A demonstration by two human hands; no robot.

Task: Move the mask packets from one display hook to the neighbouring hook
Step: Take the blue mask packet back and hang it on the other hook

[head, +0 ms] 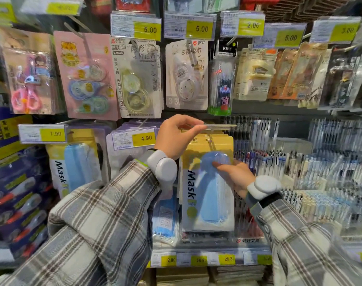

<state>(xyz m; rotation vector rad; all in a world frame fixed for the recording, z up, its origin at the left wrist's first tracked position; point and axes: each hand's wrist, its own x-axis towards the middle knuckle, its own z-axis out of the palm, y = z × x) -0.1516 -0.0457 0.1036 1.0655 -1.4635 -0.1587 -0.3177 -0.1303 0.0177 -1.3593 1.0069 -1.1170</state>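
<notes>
Head view: left hand (177, 134) pinching the raised label strip (219, 126), right hand (236, 177) gripping the front mask packet (205, 195) hanging beneath it, further packets (196, 138) stacked behind; transfer judged under way, unfinished.

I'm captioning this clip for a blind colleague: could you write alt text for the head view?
A person's left hand pinches a raised price-tag flap while the right hand grips the front mask packet hanging below it. More mask packets hang to the left, amid stationery on a shop display.
</notes>
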